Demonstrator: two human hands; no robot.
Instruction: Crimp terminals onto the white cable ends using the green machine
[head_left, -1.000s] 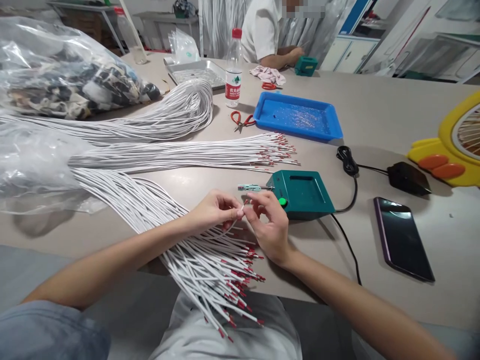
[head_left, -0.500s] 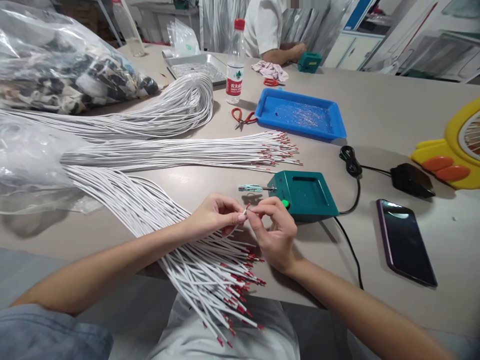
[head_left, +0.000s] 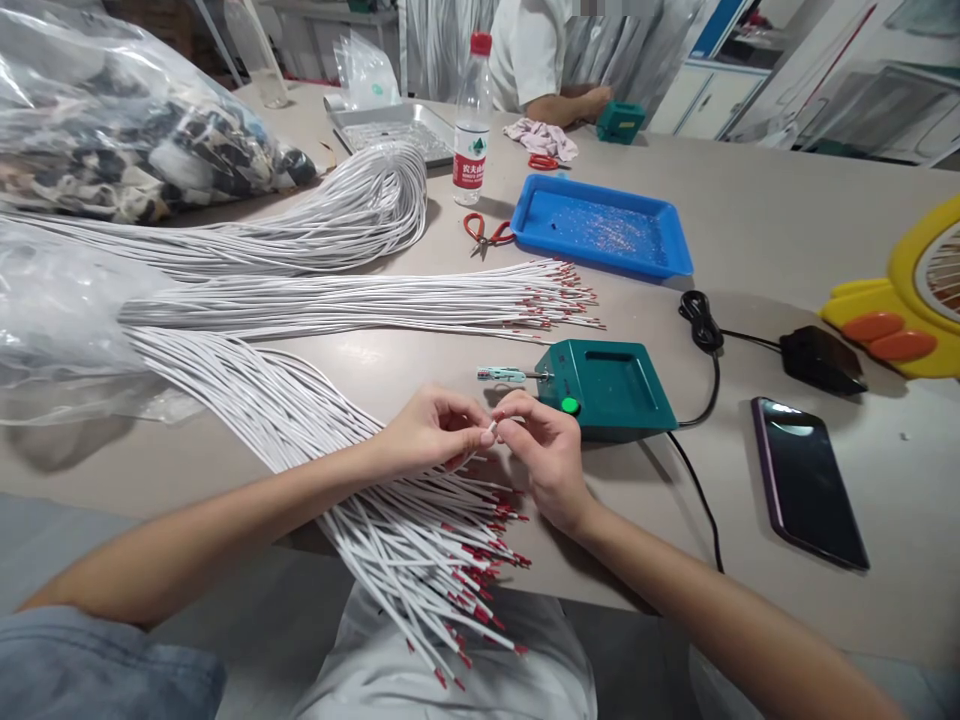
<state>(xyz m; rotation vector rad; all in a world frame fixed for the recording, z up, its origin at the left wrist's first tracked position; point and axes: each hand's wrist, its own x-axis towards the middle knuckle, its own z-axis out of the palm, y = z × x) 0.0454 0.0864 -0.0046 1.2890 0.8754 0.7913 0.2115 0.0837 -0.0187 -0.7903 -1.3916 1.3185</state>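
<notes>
My left hand (head_left: 442,430) pinches a white cable (head_left: 492,428) close to its end. Against that same end, the thumb and forefinger of my right hand (head_left: 544,445) are closed; the cable's tip is mostly hidden between the fingers. Under my left forearm fans a bundle of white cables (head_left: 300,410) with red tips, hanging over the table edge onto my lap. Just beyond my right hand sits a green box (head_left: 611,390) with a lit green button. A small pale-blue tool head (head_left: 501,374) sticks out from its left side.
Behind lie a second cable bundle (head_left: 337,305), a coiled bundle (head_left: 390,200), red-handled snips (head_left: 484,235), a blue tray (head_left: 525,215) with scraps and a bottle (head_left: 470,130). A phone (head_left: 806,480), a black adapter (head_left: 821,360) and a yellow fan (head_left: 892,300) are right. Another person's arm (head_left: 562,108) rests far back.
My right hand has shifted slightly left and its fingers have closed over the cable tip, whose red end showed before. My left hand has hardly moved.
</notes>
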